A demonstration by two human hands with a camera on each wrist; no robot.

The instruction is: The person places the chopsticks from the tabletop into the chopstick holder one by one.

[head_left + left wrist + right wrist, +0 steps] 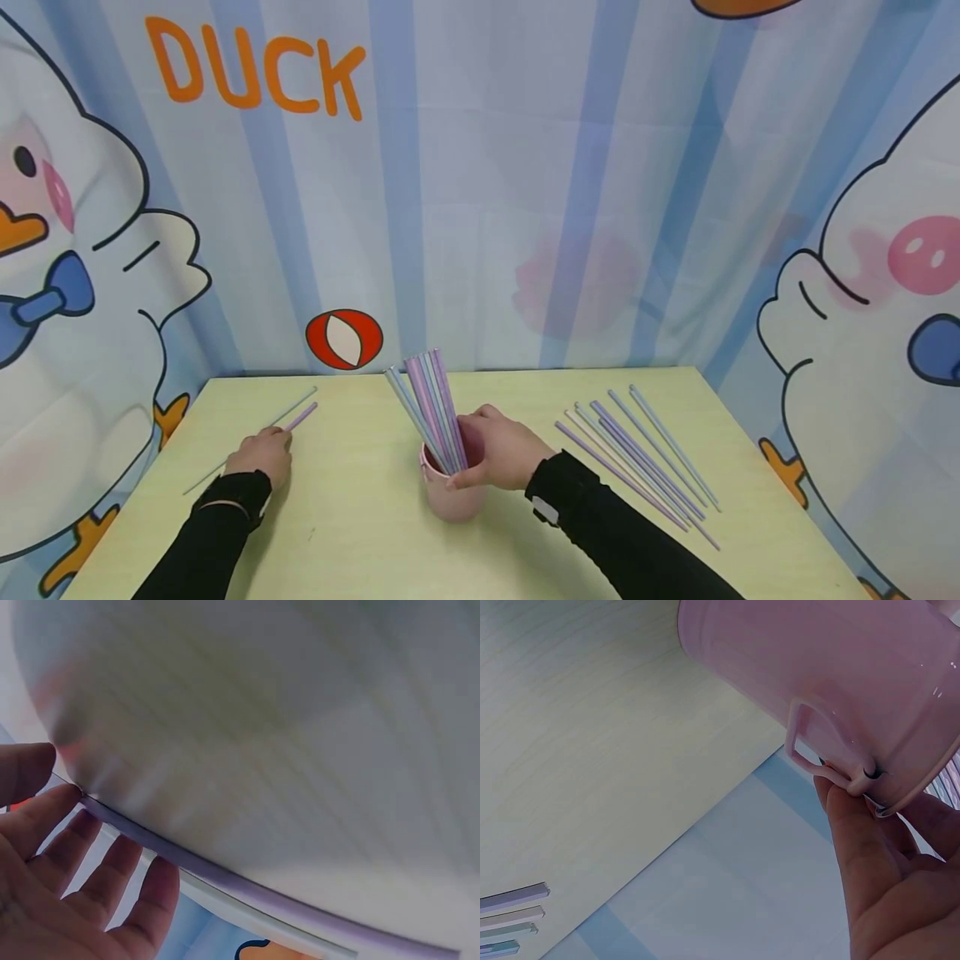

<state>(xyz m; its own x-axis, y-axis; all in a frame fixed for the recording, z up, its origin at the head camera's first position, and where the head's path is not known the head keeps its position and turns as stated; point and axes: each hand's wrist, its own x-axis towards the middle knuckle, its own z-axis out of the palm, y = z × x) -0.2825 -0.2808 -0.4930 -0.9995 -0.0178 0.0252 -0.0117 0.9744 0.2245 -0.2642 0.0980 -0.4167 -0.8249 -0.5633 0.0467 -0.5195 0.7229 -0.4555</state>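
A pink metal cup (455, 502) with a small side loop (810, 739) stands at the middle of the table, tilted in the right wrist view. My right hand (504, 450) grips its rim beside that loop, thumb on the near side. A bundle of purple and blue straws (435, 408) leans out of the cup. At the left, my left hand (261, 457) lies low over two straws. Its spread fingertips (161, 874) touch a purple straw (247, 886), the thumb apart from it. A pale blue-green straw (202, 477) runs alongside, partly hidden by the hand.
Several purple, white and blue straws (637, 458) lie fanned out on the right of the pale yellow table (360, 533). Behind the table's back edge hangs a striped curtain (480, 208) with cartoon figures. The right forearm (622, 533) reaches in near the fanned straws.
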